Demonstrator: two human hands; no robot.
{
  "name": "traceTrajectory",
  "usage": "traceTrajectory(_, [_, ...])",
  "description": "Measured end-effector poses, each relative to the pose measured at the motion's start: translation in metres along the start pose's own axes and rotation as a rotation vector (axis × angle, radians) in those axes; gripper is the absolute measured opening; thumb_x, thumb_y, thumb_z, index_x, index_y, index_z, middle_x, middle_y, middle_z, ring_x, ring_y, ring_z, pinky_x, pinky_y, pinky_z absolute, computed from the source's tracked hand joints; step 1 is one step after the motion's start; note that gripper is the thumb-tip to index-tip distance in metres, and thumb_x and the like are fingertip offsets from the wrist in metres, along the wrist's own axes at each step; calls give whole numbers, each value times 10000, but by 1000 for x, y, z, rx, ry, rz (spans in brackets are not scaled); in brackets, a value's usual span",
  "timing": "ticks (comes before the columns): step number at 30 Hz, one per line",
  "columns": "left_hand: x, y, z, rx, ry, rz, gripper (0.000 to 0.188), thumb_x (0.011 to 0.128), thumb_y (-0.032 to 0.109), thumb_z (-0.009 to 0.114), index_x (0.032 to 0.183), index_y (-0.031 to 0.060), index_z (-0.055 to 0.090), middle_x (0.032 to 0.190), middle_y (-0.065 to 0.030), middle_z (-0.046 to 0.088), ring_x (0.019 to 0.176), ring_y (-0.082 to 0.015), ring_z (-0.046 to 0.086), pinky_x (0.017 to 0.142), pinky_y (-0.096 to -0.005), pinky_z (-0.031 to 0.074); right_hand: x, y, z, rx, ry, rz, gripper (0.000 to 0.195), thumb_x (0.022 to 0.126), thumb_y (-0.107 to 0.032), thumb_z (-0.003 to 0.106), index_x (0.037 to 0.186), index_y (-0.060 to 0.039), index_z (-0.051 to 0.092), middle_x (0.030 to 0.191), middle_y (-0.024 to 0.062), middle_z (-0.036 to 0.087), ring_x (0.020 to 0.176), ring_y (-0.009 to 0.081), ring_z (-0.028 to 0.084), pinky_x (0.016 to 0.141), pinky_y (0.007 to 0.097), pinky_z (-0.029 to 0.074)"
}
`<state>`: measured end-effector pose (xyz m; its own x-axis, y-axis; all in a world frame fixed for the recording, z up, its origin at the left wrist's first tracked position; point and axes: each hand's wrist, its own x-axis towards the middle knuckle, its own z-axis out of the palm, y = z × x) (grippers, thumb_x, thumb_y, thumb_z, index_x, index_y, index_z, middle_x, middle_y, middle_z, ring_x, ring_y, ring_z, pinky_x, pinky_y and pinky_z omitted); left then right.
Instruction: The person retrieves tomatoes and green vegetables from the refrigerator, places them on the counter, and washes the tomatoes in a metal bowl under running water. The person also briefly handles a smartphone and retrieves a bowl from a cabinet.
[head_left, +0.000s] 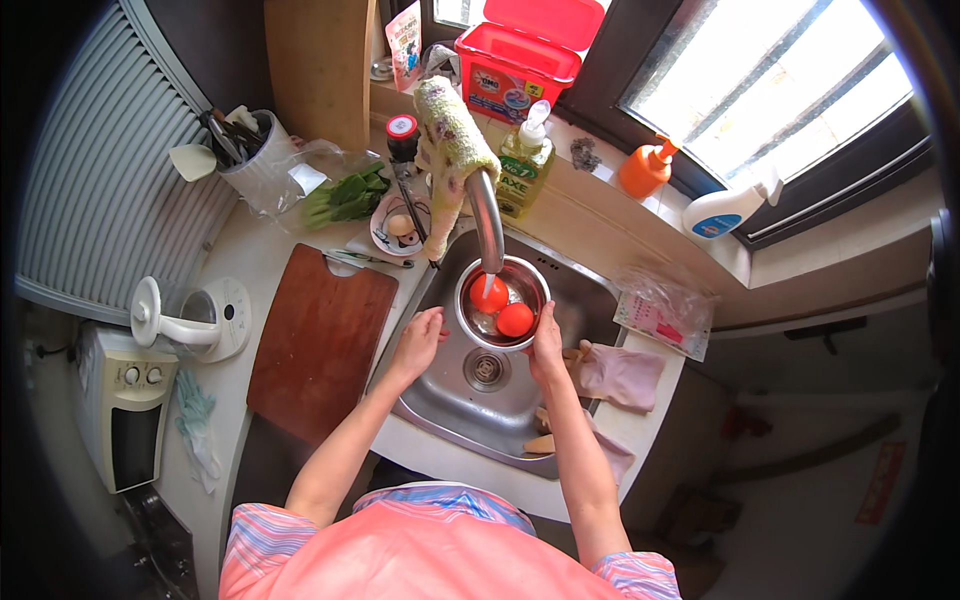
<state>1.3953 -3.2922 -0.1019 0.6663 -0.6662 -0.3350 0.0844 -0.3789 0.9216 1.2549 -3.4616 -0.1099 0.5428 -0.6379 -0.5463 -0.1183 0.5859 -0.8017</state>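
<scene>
My right hand (546, 339) grips the right rim of a stainless steel bowl (466, 328) above the sink (442, 401). Two tomatoes (515, 319) lie in the bowl, side by side. From the metal faucet (487, 217) a stream of water falls onto the upper left tomato. My left hand (421, 341) is over the sink's left side, a little away from the bowl, its fingers slightly curled and nothing visible in them. A greenish cloth (454, 142) is draped over the back of the faucet. The drain (487, 369) shows below the bowl.
Left of the sink lies a wooden cutting board (319, 341). Behind it are leafy greens (349, 196) and a small bowl (381, 234) with an egg. Dish soap (525, 165) stands behind the faucet. Rubber gloves (619, 375) lie over the sink's right edge.
</scene>
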Motion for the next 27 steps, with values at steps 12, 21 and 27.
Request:
traceTrajectory(12, [-6, 21, 20, -424, -210, -209, 483, 837, 47, 455, 1297, 62, 309, 1189, -91, 467, 988, -188, 551, 762, -341, 536, -1, 6, -1, -120, -126, 84, 589, 917, -554, 260, 1224, -88, 447, 1044, 65, 585, 860, 143, 604, 623, 301, 535])
traceTrajectory(21, [-5, 6, 36, -383, 84, -36, 457, 782, 0, 446, 1235, 13, 383, 1158, -117, 500, 962, -197, 560, 720, -309, 532, -27, -46, 13, -1326, -185, -945, 550, 691, -271, 711, 1175, -69, 544, 1300, 106, 447, 1292, 287, 305, 1062, 540, 103])
traceTrajectory(27, [-12, 15, 29, -478, 153, -82, 460, 783, -18, 422, 1240, 18, 376, 1159, -109, 495, 972, -181, 551, 715, -293, 531, -5, -68, 39, -1454, -340, -862, 592, 662, -336, 728, 1188, -129, 550, 1164, 37, 556, 1291, 273, 313, 1028, 622, -2])
